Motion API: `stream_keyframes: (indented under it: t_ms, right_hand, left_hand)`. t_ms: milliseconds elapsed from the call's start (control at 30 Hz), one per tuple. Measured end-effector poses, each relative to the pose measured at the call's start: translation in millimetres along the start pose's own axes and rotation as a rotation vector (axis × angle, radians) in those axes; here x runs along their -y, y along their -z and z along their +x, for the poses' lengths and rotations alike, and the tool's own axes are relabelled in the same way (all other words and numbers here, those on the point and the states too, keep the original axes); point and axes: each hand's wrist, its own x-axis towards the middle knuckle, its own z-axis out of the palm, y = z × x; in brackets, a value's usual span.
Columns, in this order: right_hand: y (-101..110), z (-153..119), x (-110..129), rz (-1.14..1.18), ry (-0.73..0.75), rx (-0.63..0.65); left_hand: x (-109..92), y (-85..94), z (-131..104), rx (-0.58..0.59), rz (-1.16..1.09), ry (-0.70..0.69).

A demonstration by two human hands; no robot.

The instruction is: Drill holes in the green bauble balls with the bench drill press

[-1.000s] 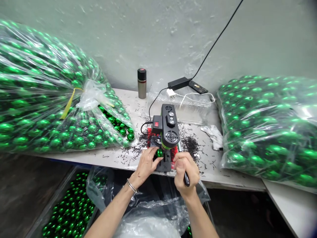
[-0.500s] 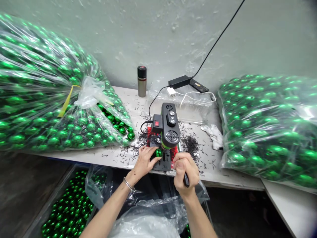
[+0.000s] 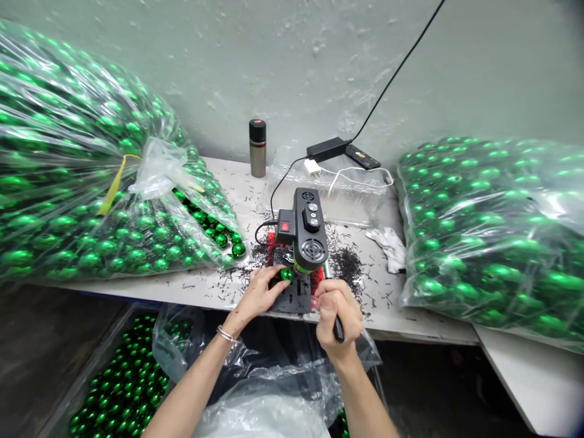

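Observation:
Between thumb and fingers, my left hand point(image 3: 260, 291) grips a shiny green ball point(image 3: 286, 274) at the front of a small black bench drill press point(image 3: 311, 228). The ball sits just above the slotted black base plate point(image 3: 292, 299), beside the machine's head; whether it touches the plate is hard to tell. My right hand point(image 3: 338, 313) is wrapped round a black lever handle point(image 3: 338, 330) on the machine's right side. The tool tip under the head is hidden from above. Red material and black shavings point(image 3: 345, 264) lie around the base.
Large clear bags of green balls stand left point(image 3: 59, 182) and right point(image 3: 493, 231) on the table. Behind the machine are a bottle point(image 3: 258, 149), a power adapter point(image 3: 327, 148) and a white cable. A white cloth point(image 3: 389, 248) lies right. Below, a bin point(image 3: 123, 377) holds many green balls.
The ball in my left hand has shifted slightly left, away from beneath the machine's head. My right hand stays on the lever. The whole view has moved a little.

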Motion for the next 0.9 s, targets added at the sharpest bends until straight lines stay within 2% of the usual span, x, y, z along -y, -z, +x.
stream_keyframes:
  t_ms: [167, 333, 433, 633, 900]
  right_hand:
    - [0.6, 0.1, -0.8, -0.012, 0.011, 0.009]
    - [0.2, -0.2, -0.7, -0.009, 0.007, 0.006]
    - [0.4, -0.3, 0.0, -0.014, 0.0, 0.007]
    - [1.1, -3.4, -2.1, -0.004, -0.004, 0.016]
    - [-13.9, -31.3, -28.9, -0.012, 0.112, -0.044]
  left_hand:
    - [-12.1, -5.7, -4.9, -0.022, 0.202, -0.189]
    - [-22.6, -3.8, -9.6, -0.01, 0.296, -0.235]
    - [-20.6, -6.6, -9.1, -0.008, 0.277, -0.225]
    - [-2.7, -18.1, -5.6, -0.049, 0.115, -0.189]
    - [3.4, -22.7, -6.3, -0.078, 0.034, -0.195]
